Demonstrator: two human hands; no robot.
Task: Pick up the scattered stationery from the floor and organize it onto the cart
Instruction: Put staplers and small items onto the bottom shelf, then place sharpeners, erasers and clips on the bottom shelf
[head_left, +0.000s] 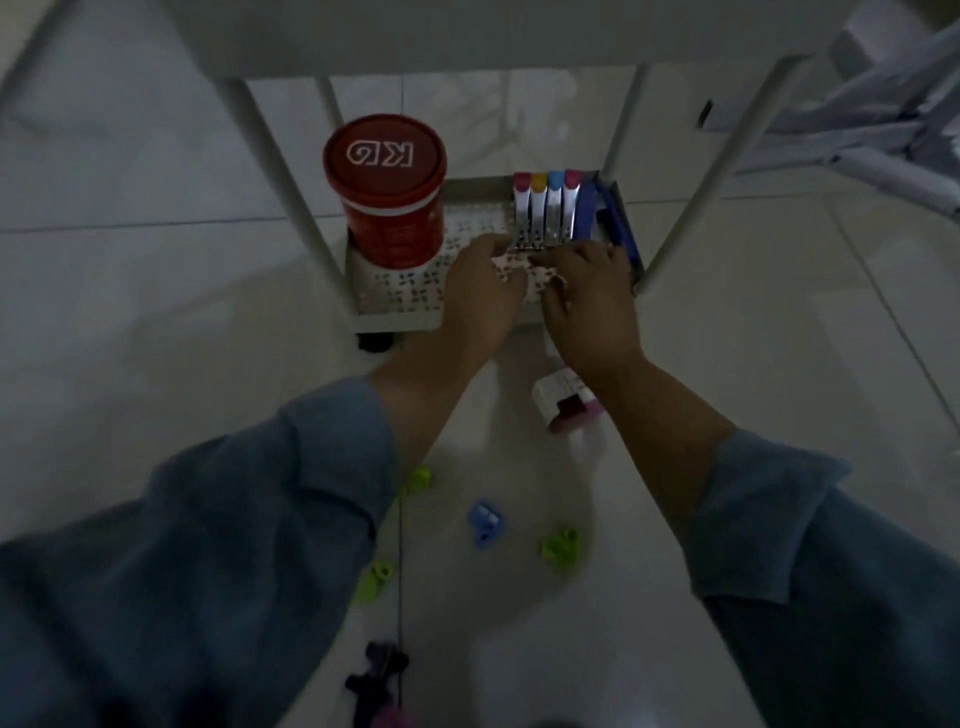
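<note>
Down at floor level, the cart's bottom tray (363, 291) holds a red lidded canister (387, 192) on its left side. Along the right lie four silver markers (543, 218) with pink, yellow and blue caps, side by side, and a blue item (615, 223) sits against the tray's right wall. The left hand (480, 280) and right hand (592, 296) meet over the tray just below the markers, fingers curled, pinching a pale patterned piece (524, 265) between them. On the floor tiles (779, 364) nearer the person lie a white-and-pink item (563, 402) and scattered clips: green (418, 480), blue (485, 522), green (561, 548) and dark ones.
</note>
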